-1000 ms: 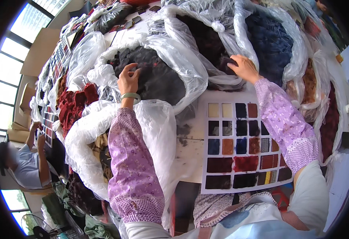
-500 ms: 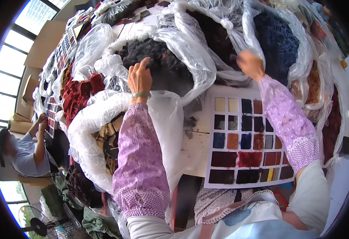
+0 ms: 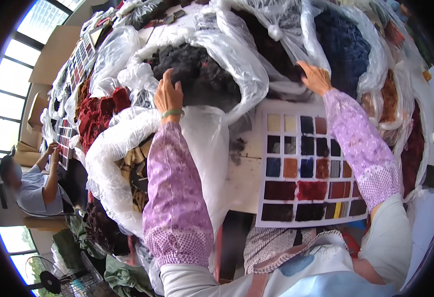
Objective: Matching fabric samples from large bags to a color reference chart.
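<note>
My left hand (image 3: 169, 96) is held over the near left edge of a clear plastic bag of black fluffy fibre (image 3: 197, 69), its fingers spread and nothing visible in them. To the right, my right hand (image 3: 316, 79) reaches to the rim of a bag of dark brown fibre (image 3: 264, 44), fingers stretched out, with no held thing visible. Whether its fingertips touch the plastic I cannot tell. Below that hand, a white sample board (image 3: 301, 204) with rows of coloured fibre squares lies at the table's near edge, partly under my right forearm.
A bag of blue fibre (image 3: 343, 49) stands right of my right hand. Red fibre (image 3: 98, 121) and a plastic bag of tan and black scraps (image 3: 135, 171) are at the left. Another person (image 3: 39, 190) handles a similar board (image 3: 63, 141) at far left, above a fan (image 3: 51, 282).
My left hand has drawn slightly left and its fingers have spread. My right hand, curled and blurred before, now has its fingers stretched out. The sample board has shifted slightly.
</note>
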`<state>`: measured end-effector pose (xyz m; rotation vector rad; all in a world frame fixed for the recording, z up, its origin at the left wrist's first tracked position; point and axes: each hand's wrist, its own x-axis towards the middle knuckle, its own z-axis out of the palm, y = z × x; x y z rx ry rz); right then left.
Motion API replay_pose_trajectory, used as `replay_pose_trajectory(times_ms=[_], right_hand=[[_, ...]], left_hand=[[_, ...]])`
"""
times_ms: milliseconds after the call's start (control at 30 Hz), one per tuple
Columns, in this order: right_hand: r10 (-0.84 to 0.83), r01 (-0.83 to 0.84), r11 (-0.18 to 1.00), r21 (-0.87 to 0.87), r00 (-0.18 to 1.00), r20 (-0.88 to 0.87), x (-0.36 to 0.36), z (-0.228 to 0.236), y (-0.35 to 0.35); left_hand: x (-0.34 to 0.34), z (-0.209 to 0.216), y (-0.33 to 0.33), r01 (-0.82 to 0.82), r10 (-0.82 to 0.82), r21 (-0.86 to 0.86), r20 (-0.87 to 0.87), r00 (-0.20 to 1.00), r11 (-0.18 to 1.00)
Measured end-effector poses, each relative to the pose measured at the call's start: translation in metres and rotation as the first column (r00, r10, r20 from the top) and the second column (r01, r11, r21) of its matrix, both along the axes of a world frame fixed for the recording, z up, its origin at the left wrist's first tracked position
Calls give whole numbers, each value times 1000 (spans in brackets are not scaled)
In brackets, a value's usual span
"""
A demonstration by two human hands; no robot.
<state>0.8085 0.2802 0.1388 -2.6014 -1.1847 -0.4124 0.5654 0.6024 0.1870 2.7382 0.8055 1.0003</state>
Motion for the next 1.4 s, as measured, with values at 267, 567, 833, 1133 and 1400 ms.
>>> replay_pose_trajectory(times_ms=[267,567,833,1133,1400], right_hand=[[100,-129,942,310,989,106,-17,2,4],[151,-165,977,132,982,113,-25,6,-28],[36,-112,856,505,987,158,-59,37,-30],[140,-12,982,190,722,-678,-143,5,-51],[153,43,973,228,620,-770,-173,-40,-68]], left_hand=[[-6,12,-16,43,-52,85,99,994,995],[-15,-3,-6,41,-45,88,43,998,995],[6,-22,20,3,125,340,-354,927,940],[3,4,2,19,29,269,-174,984,963],[-31,28,-162,354,-289,-417,212,933,837]])
